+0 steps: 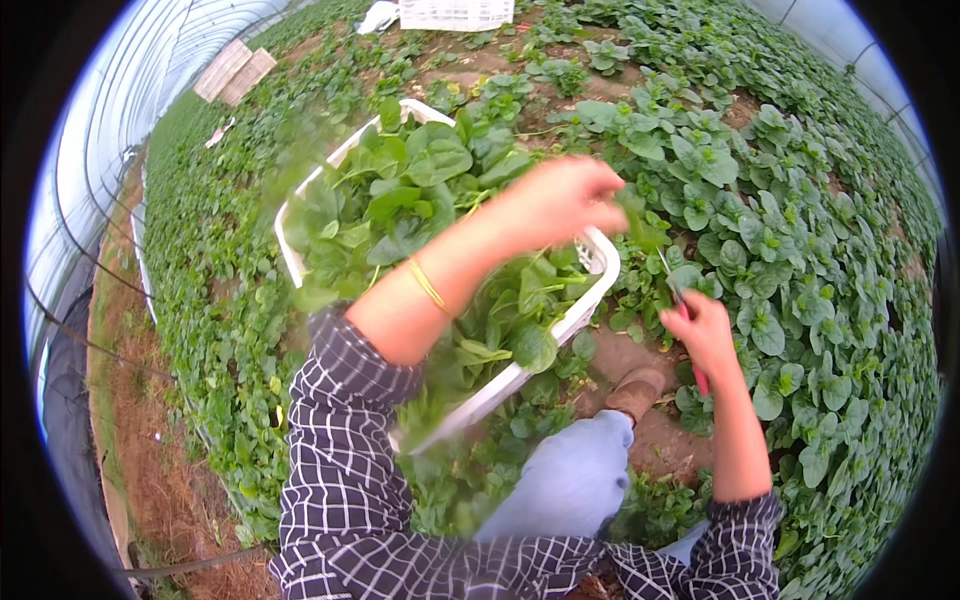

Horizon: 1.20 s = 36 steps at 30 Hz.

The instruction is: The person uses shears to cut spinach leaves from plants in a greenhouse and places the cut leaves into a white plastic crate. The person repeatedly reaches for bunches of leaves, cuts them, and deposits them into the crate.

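My right hand (705,330) grips the red handle of a knife (680,300). Its thin blade points up and away over low leafy plants (731,255). Blurred by motion, my left hand (577,196) is above the right end of a white plastic crate (600,274), its fingers curled. A green smear lies just beyond those fingertips; whether they pinch a leaf is too blurred to tell. Loose picked green leaves (420,161) fill the crate, heaped up to its rim, and my left forearm crosses over them.
My shoe (637,391) rests on bare soil beside the crate. Farther off stand another white crate (457,13) and pale boxes (234,73). Growing plants spread on both sides, under the plastic film and hoops of a greenhouse tunnel (112,150). A dry earth strip (169,450) runs along the left.
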Available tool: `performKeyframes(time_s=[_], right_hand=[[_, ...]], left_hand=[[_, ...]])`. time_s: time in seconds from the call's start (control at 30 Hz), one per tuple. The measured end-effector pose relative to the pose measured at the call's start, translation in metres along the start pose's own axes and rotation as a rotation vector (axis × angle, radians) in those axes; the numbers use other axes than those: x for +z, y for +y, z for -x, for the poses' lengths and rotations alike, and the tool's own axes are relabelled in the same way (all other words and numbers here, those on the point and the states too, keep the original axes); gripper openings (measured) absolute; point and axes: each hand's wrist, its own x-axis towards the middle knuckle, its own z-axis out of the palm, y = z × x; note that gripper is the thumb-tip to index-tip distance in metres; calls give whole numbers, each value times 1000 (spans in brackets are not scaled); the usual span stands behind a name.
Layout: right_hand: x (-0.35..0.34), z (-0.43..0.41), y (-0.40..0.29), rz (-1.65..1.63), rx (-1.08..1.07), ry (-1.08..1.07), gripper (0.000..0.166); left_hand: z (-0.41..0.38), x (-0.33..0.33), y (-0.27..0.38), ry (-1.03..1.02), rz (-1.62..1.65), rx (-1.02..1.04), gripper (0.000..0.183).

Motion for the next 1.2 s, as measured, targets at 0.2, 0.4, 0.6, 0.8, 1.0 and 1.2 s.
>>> performKeyframes(time_s=[0.2, 0.4, 0.6, 0.8, 1.0, 1.2], right_hand=[[-39, 160, 152, -190, 462, 130, 26], [2, 206, 156, -405, 703, 67, 25], [-4, 179, 137, -448, 651, 98, 26], [10, 194, 129, -454, 753, -218, 29], [-10, 274, 156, -1643, 1015, 94, 48], [-42, 337, 189, -1614, 871, -35, 46]], left_hand=[[-33, -4, -64, 328, -1066, -257, 65], [5, 31, -185, 24, -570, -769, 81], [-2, 118, -222, -111, -937, -582, 66], [42, 133, -365, -348, -2030, -308, 88], [2, 86, -393, -309, -1054, -395, 80], [-51, -60, -242, 163, -738, -191, 59]])
